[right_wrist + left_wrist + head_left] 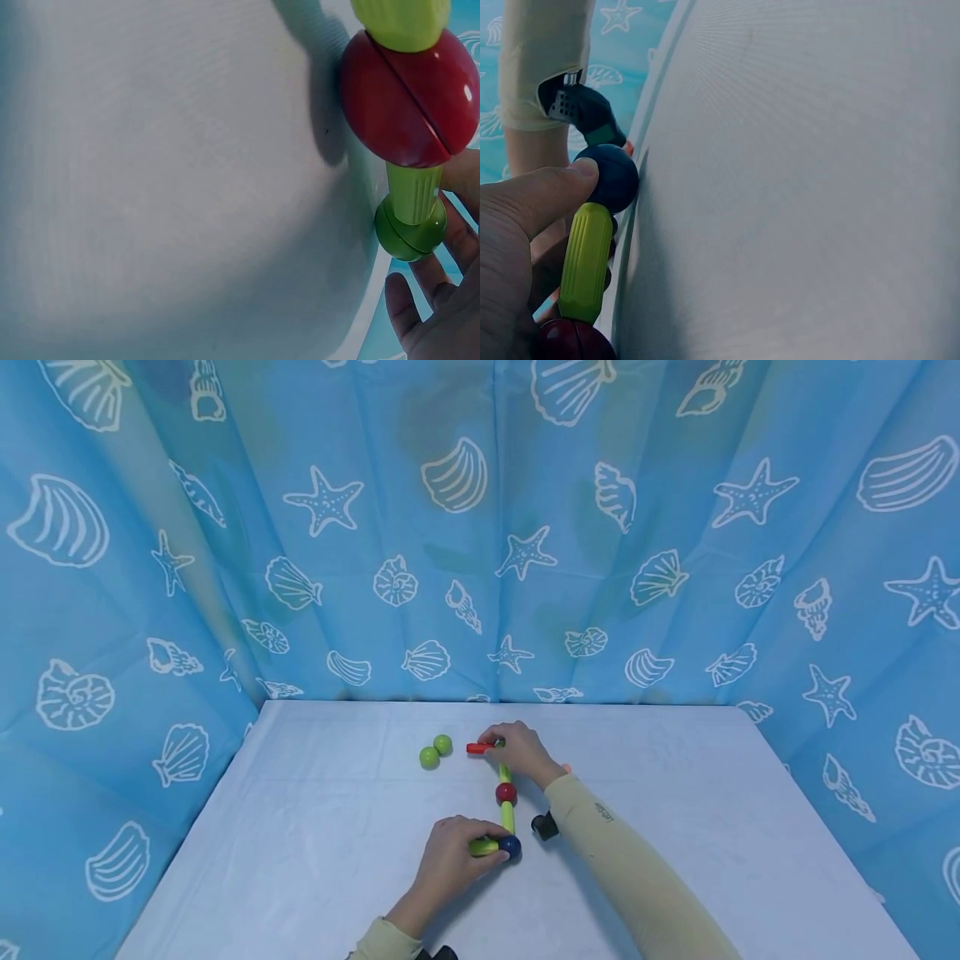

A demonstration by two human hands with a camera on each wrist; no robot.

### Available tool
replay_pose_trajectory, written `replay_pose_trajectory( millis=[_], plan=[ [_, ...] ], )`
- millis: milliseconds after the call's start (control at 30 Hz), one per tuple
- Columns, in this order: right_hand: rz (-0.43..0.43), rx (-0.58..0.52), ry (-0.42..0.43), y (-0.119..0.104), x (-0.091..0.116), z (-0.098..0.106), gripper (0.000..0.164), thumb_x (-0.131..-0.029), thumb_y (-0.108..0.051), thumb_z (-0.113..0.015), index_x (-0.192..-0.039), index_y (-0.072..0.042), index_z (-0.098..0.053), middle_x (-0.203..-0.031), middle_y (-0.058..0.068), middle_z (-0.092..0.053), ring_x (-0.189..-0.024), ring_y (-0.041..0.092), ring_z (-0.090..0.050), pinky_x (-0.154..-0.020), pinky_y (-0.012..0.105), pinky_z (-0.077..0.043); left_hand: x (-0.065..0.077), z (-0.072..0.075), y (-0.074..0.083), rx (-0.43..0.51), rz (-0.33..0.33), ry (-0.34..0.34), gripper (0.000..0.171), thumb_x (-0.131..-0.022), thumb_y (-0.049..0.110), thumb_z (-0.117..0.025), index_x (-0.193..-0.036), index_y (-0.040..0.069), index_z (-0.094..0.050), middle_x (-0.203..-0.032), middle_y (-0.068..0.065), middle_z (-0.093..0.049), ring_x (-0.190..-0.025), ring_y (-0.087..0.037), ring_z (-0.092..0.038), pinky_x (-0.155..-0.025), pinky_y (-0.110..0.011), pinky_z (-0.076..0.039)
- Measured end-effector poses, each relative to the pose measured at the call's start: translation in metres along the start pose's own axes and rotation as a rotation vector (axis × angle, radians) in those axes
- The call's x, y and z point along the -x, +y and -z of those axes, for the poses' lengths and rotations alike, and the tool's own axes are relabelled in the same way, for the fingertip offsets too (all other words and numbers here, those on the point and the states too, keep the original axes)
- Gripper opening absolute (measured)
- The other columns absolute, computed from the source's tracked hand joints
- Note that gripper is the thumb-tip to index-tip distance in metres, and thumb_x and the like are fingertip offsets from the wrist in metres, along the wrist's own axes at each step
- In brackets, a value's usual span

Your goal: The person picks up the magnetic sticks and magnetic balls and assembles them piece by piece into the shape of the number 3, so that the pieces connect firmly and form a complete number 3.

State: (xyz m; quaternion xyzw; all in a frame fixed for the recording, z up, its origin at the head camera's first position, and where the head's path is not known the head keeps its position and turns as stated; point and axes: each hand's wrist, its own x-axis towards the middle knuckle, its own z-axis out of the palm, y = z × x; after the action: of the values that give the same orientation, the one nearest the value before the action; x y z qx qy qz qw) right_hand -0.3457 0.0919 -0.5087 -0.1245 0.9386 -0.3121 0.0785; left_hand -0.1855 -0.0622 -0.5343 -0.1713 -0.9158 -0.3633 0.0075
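Note:
A chain of ball-and-rod building toy pieces runs away from me over the white table. My left hand [453, 856] grips its near end, the thumb pressed on the blue ball [612, 178]. From that ball a yellow-green rod [585, 262] runs back into the palm, where a dark red ball [576, 341] shows. Another yellow-green rod [507, 817] leads from the blue ball to a red ball [506, 792] mid-chain. At the far end my right hand [519, 750] has its fingers around a green ball [411, 229]. A red rod [479, 748] sticks out leftward from those fingertips.
Two loose green balls [437, 751] lie left of the right hand. Something small and pinkish [567, 768] peeks out behind the right wrist. A black wrist camera [545, 825] hangs under the right sleeve. Blue shell-print curtains [480, 568] enclose the table's back and sides.

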Motion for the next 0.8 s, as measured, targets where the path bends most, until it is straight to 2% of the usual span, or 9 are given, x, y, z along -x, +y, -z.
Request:
replay_pose_trajectory(
  millis=[333, 600, 800],
  plan=[
    [0.007, -0.013, -0.010, 0.0063, -0.0025, -0.0028, 0.024, -0.095, -0.021, -0.074, -0.119, -0.024, -0.074, -0.117, -0.001, -0.068, -0.114, 0.023, -0.054, -0.101, 0.044, -0.049, 0.0014, 0.0008, 0.0007, -0.005, -0.011, 0.012, 0.025, -0.084, 0.034, -0.084, -0.109, 0.034, -0.079, -0.101, 0.021, -0.073, -0.091, -0.004, -0.058, -0.091, -0.047, -0.045],
    [0.003, -0.013, 0.000, 0.0057, 0.0003, -0.0032, 0.023, -0.094, -0.020, -0.074, -0.117, -0.024, -0.076, -0.114, 0.000, -0.066, -0.108, 0.022, -0.052, -0.096, 0.041, -0.050, 0.0016, 0.0003, 0.0018, 0.000, -0.005, 0.011, 0.024, -0.085, 0.035, -0.083, -0.109, 0.034, -0.079, -0.101, 0.021, -0.073, -0.091, -0.003, -0.058, -0.092, -0.046, -0.044],
    [-0.010, -0.010, 0.007, 0.0050, 0.0034, -0.0019, 0.024, -0.095, -0.021, -0.074, -0.119, -0.025, -0.075, -0.119, 0.002, -0.065, -0.112, 0.023, -0.053, -0.098, 0.042, -0.050, 0.0011, 0.0005, 0.0018, -0.012, 0.004, 0.006, 0.024, -0.085, 0.036, -0.083, -0.109, 0.035, -0.078, -0.101, 0.021, -0.073, -0.090, -0.003, -0.057, -0.093, -0.046, -0.044]
  ],
)
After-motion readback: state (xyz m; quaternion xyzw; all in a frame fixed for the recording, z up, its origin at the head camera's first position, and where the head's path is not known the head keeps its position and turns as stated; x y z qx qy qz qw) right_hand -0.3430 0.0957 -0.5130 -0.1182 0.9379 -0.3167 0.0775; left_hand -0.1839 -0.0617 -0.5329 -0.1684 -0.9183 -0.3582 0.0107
